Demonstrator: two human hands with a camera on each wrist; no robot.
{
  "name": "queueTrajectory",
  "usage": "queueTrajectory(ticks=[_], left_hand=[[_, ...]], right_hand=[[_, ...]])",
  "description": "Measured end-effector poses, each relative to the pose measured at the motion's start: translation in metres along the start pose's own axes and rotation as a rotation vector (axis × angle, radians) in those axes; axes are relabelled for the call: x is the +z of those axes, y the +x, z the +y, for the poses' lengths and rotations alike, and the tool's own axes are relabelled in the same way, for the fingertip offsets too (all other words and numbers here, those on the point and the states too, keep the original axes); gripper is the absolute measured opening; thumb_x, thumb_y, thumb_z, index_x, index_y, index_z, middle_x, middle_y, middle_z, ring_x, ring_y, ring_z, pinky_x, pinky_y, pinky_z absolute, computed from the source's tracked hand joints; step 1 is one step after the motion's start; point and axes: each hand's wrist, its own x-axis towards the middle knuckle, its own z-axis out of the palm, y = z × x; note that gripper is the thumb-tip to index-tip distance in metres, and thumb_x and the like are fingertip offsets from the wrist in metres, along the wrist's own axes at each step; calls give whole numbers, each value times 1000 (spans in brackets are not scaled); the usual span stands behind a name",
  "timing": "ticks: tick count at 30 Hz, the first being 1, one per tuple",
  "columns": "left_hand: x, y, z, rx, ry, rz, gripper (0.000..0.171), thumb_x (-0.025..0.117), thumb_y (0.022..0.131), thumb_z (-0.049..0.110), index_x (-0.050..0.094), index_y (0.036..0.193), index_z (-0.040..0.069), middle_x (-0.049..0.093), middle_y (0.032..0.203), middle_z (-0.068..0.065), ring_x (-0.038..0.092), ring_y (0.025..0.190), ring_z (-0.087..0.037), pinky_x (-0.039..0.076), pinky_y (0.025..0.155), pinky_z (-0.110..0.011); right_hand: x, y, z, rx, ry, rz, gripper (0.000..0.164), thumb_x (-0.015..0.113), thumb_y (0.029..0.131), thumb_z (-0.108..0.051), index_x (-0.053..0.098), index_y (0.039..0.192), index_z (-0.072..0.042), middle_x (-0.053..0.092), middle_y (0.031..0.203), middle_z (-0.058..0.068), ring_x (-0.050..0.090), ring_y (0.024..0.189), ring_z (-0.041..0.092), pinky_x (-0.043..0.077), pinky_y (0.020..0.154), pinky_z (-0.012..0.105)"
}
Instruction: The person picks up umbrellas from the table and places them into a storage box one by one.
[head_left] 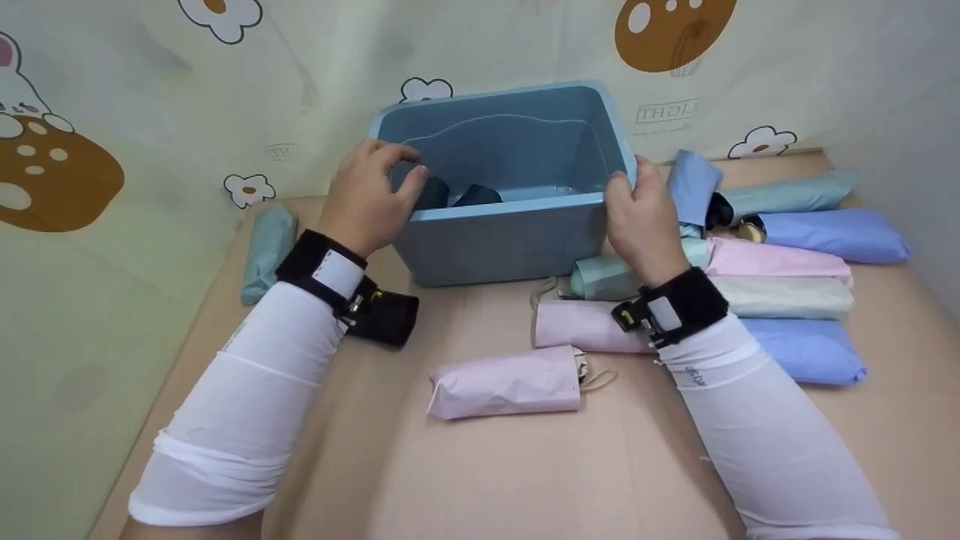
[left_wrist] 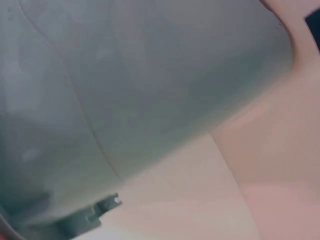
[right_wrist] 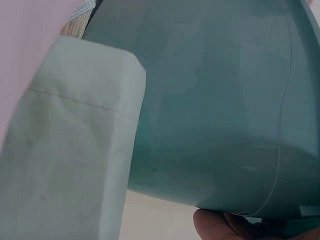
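A blue-grey plastic bin (head_left: 495,244) stands against the patterned backdrop; its outer wall fills much of both wrist views. My left hand (head_left: 371,195) holds its left rim, thumb and forefinger curved over the inside, the other fingers hidden. At the right rim, my right hand (head_left: 646,217) grips the edge with the thumb on the near side; some of its fingers (right_wrist: 215,224) show under the rim in the right wrist view. Dark folded umbrellas (head_left: 478,196) lie inside the bin, partly hidden by the front wall. In front of it lies a pink folded umbrella (head_left: 506,382) with a wrist strap.
Right of the bin, folded umbrellas lie grouped: blue (head_left: 832,234), pink (head_left: 780,259), pale green (head_left: 787,296) and others, some partly under my right wrist. A green one (head_left: 268,251) lies at the left table edge, a black one (head_left: 386,319) beside my left wrist.
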Motion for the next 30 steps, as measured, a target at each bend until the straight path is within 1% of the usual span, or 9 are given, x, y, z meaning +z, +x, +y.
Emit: queueTrajectory(ticks=[3,5,9,13,18,24,30], left_hand=[[0,-7,-8,4,-5,9,45,56,107,42,65,141,14,55,149,-12,49,141,-31,36,118,-53],[-1,-11,-14,3,-5,7,48,55,107,44,63,143,13,52,153,-13,46,146,-32,33,121,-54],[-2,-18,-23,-8,-1,-3,55,53,107,49,58,149,14,47,158,-11,43,149,-32,31,124,-56],[-5,-23,-29,-24,-11,-5,60,50,107,52,53,153,15,44,161,-12,44,149,-33,33,122,-58],[-9,-30,-36,-29,-36,-8,63,49,107,53,48,156,13,41,164,-14,44,149,-34,36,121,-58],[-12,-38,-48,-18,-67,-11,62,46,109,50,44,158,11,40,163,-17,44,149,-36,34,123,-58],[-14,-47,-59,-29,-66,-47,63,43,111,47,37,161,9,38,164,-19,41,152,-38,32,123,-60]], right_hand=[[0,0,1,-9,-8,5,53,36,109,-25,42,154,3,56,148,19,55,129,26,43,114,42],[0,0,2,-16,-14,9,53,35,109,-25,43,153,3,57,148,19,55,127,25,42,113,42],[0,0,2,-13,-16,10,53,36,109,-25,42,155,2,55,151,18,53,136,22,41,118,43],[-1,0,2,-6,-16,3,54,36,110,-25,40,156,2,54,154,19,52,140,24,40,120,44],[-2,1,1,-2,-23,4,54,37,109,-25,40,156,2,53,154,20,52,142,26,40,121,45],[-1,2,0,5,-24,13,53,38,108,-25,43,154,2,56,151,20,53,138,25,42,119,45],[-1,1,0,5,-14,11,54,38,108,-26,43,154,2,56,152,20,53,139,25,42,119,44]])
